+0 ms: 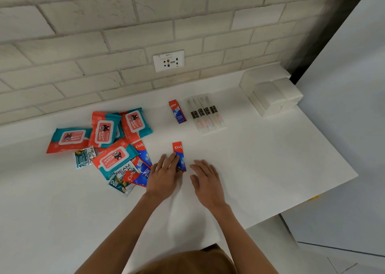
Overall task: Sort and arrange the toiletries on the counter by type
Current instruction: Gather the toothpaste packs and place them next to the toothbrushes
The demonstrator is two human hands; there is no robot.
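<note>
Both forearms reach in from the near edge onto the white counter. Left hand lies w/ fingers fairly straight over the left edge of a red-and-blue toothpaste box. The box lies flat, long axis near-to-far, far half poking out past the fingertips, near end by the thumb; can't tell if the thumb pinches it. Right hand rests flat and relaxed on the counter just right of the box, holding nothing. Left of the hands is a loose pile: wipes packs, sachets and piled toothpaste boxes. On the far side, a far toothpaste box sits just beside a row of packed toothbrushes, w/ white blocks at far right.
</note>
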